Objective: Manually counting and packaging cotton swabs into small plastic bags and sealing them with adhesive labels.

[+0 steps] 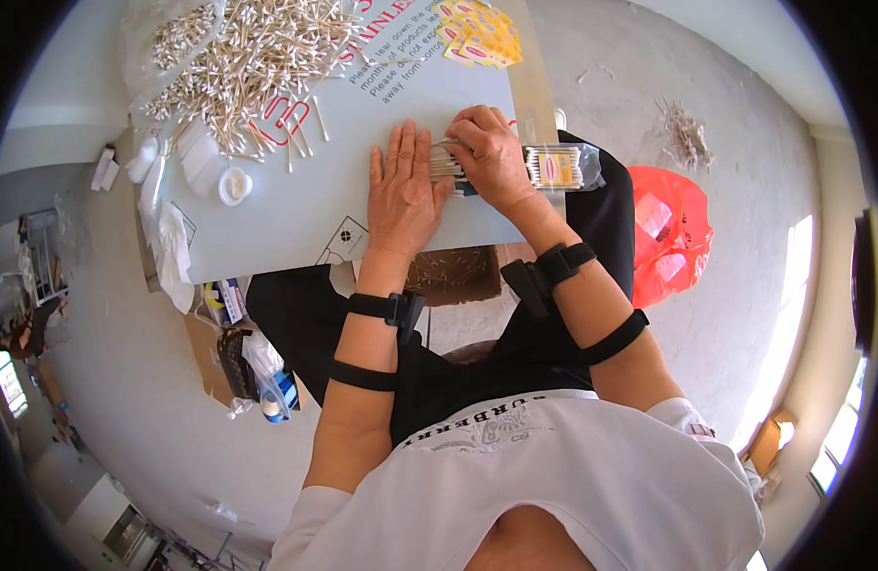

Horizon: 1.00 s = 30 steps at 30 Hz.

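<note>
Grey counter (pixel 296 200) on lap, left hand (pixel 401 190) flat and open beside bundle, right hand (pixel 491 152) closed on clear swab packet (pixel 553 168), long axis running left-right, loose cotton swabs (pixel 239 57) heaped far left.

You can see a red plastic bag (pixel 669 233) on the floor, yellow packets (pixel 479 35) and a small white lid (pixel 234 185) on the counter (pixel 306 190).

Two hands (pixel 401 195), one swab packet (pixel 553 167)
</note>
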Each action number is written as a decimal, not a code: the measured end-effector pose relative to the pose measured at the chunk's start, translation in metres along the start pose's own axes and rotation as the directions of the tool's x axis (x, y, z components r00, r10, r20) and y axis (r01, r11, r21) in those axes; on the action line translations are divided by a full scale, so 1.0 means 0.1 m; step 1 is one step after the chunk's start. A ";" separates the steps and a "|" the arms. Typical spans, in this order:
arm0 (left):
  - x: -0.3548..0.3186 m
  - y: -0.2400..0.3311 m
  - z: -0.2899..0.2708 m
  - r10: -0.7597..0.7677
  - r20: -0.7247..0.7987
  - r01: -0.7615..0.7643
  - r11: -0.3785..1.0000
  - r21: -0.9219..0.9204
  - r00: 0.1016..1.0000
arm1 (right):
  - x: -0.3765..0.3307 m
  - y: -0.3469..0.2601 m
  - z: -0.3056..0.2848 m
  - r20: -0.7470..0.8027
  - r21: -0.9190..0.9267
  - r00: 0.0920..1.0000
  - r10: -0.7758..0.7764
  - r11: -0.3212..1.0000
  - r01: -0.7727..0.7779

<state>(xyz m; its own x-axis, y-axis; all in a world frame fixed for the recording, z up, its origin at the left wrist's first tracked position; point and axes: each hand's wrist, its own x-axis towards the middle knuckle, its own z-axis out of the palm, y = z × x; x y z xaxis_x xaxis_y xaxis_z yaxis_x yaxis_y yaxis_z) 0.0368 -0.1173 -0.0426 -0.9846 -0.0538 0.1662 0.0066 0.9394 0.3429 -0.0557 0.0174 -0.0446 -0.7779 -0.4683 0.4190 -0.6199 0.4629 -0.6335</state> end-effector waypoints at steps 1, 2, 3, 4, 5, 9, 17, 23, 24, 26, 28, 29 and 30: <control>-0.01 0.00 0.00 -0.002 0.001 0.002 1.000 0.000 1.000 | 0.01 0.00 0.00 0.024 -0.006 0.999 -0.025 1.000 0.025; -0.01 0.00 0.00 -0.005 0.001 0.005 1.000 0.024 1.000 | 0.02 -0.01 0.00 0.047 -0.011 0.998 -0.050 0.999 0.051; -0.01 0.00 0.00 -0.007 0.001 0.007 0.999 0.048 1.000 | 0.02 -0.02 -0.01 0.049 -0.010 0.998 -0.050 0.999 0.051; -0.01 0.00 0.01 -0.007 0.001 0.007 0.999 0.048 1.000 | 0.02 -0.01 -0.02 0.042 -0.030 0.994 -0.102 0.994 0.103; -0.01 0.00 0.01 -0.008 -0.002 0.008 0.999 0.049 1.000 | 0.02 -0.02 -0.03 0.035 -0.050 0.988 -0.153 0.987 0.154; 0.00 0.01 0.00 -0.008 0.002 0.008 0.998 0.060 1.000 | -0.07 -0.01 -0.02 0.055 -0.048 0.987 -0.151 0.987 0.154; -0.02 0.00 0.02 -0.003 0.018 0.002 0.998 0.060 1.000 | 0.13 0.01 -0.15 0.287 -0.046 0.927 0.241 0.970 -0.238; -0.02 0.00 0.01 -0.005 0.017 0.004 0.998 0.061 1.000 | 0.19 0.01 -0.16 0.333 -0.104 0.940 0.072 0.994 -0.040; -0.01 0.01 0.01 -0.010 0.020 0.009 0.998 0.060 1.000 | 0.17 0.01 -0.16 0.334 -0.105 0.940 0.073 0.994 -0.040; -0.02 0.00 0.01 -0.005 0.014 0.004 0.998 0.068 1.000 | 0.12 0.01 -0.15 0.273 -0.140 0.959 -0.081 0.983 0.123; -0.02 0.00 0.01 0.000 0.008 -0.001 0.997 0.076 1.000 | 0.07 -0.01 -0.12 0.245 -0.168 0.965 -0.094 0.976 0.138; -0.02 0.00 0.00 0.009 0.007 -0.009 0.997 0.077 1.000 | 0.06 -0.02 -0.11 0.216 -0.198 0.971 -0.108 0.968 0.151; -0.02 0.00 -0.01 0.017 0.007 -0.018 0.997 0.078 1.000 | 0.06 -0.02 -0.10 0.216 -0.198 0.970 -0.108 0.968 0.151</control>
<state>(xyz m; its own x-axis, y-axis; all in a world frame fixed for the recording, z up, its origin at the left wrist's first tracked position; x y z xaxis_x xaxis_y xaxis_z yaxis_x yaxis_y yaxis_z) 0.0393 -0.1170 -0.0423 -0.9856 -0.0354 0.1654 0.0102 0.9637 0.2666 -0.0601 0.0211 -0.0348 -0.6660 -0.6669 0.3342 -0.7385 0.5263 -0.4215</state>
